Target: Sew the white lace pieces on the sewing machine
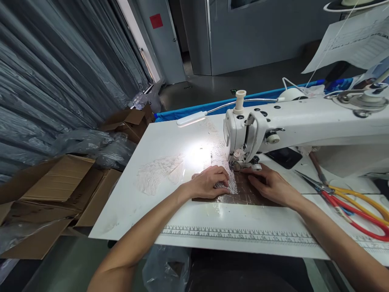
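A strip of white lace runs beneath the needle area of a white sewing machine. My left hand rests on the lace, fingers bent and a gap between thumb and forefinger. Close by the presser foot lies my right hand, its forefinger stretched toward the foot and its thumb apart. Both hands are over a shiny brown plate on the white table. Another lace piece is spread out left of my left hand. My fingers partly hide the lace edge.
Scissors with red and yellow handles lie right of my right hand, near a dark phone. A lit lamp hangs over the table. A printed ruler follows the front edge. Open cardboard boxes stand at left.
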Demonstrator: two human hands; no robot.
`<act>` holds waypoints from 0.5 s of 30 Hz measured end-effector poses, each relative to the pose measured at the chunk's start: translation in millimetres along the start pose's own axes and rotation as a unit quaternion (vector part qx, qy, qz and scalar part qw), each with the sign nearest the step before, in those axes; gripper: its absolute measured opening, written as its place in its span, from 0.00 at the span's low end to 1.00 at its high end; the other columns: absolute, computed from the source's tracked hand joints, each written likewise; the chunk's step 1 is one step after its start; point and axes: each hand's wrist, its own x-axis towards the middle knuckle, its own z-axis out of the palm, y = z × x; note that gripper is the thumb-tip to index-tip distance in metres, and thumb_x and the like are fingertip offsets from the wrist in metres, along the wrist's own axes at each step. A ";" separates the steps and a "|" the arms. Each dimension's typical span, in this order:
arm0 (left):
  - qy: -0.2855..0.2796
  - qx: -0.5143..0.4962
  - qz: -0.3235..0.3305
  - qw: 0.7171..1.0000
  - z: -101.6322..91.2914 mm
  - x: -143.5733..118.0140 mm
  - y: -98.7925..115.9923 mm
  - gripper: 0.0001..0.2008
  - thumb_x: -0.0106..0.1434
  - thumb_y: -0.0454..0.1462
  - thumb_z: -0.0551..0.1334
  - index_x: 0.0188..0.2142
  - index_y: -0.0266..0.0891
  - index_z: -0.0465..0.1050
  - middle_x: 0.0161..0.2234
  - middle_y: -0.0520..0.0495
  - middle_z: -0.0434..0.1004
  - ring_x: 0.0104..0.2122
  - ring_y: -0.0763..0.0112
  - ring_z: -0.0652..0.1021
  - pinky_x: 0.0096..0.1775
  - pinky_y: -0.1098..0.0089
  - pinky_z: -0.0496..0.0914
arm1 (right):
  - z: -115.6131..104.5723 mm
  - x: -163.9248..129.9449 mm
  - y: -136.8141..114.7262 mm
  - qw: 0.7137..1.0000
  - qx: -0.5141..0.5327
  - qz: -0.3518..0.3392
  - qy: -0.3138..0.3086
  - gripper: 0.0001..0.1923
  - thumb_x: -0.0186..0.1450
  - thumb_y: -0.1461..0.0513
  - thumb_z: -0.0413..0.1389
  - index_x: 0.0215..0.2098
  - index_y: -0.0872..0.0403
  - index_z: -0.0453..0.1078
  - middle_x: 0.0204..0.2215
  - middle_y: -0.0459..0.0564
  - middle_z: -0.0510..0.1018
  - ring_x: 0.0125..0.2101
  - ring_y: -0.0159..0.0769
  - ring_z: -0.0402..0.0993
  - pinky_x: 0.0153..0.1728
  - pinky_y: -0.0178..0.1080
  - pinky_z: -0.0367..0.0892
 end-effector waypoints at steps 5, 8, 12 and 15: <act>0.018 0.007 -0.032 0.999 -1.9 -1.1 3.3 0.08 0.66 0.39 0.61 0.33 0.37 0.76 0.40 0.45 0.75 0.41 0.69 0.75 0.45 0.65 0.72 | -16.4 -2.9 -5.8 0.998 -0.030 -0.012 -0.055 0.16 0.68 0.58 0.47 0.45 0.51 0.75 0.29 0.49 0.74 0.24 0.35 0.70 0.27 0.39 0.68; 0.038 0.011 -0.049 0.998 -1.7 -0.4 9.6 0.09 0.67 0.38 0.60 0.33 0.37 0.75 0.39 0.46 0.76 0.40 0.70 0.76 0.45 0.65 0.72 | -16.1 -2.3 -7.7 0.996 -0.028 -0.032 -0.082 0.16 0.68 0.57 0.48 0.48 0.52 0.73 0.32 0.50 0.76 0.27 0.36 0.72 0.28 0.38 0.68; 0.104 0.006 -0.051 0.993 1.4 1.5 13.6 0.10 0.69 0.39 0.57 0.34 0.36 0.74 0.38 0.45 0.76 0.39 0.69 0.77 0.43 0.64 0.73 | -3.7 4.2 -16.4 0.990 0.001 -0.063 -0.126 0.18 0.68 0.54 0.52 0.52 0.54 0.69 0.29 0.49 0.76 0.26 0.35 0.72 0.26 0.36 0.66; 0.132 0.035 -0.011 0.991 5.1 1.8 12.6 0.14 0.65 0.44 0.62 0.40 0.34 0.72 0.39 0.42 0.77 0.40 0.66 0.77 0.42 0.62 0.74 | 6.7 9.6 -23.5 0.995 -0.016 -0.061 -0.074 0.12 0.70 0.55 0.49 0.41 0.54 0.70 0.25 0.47 0.75 0.23 0.34 0.70 0.24 0.35 0.64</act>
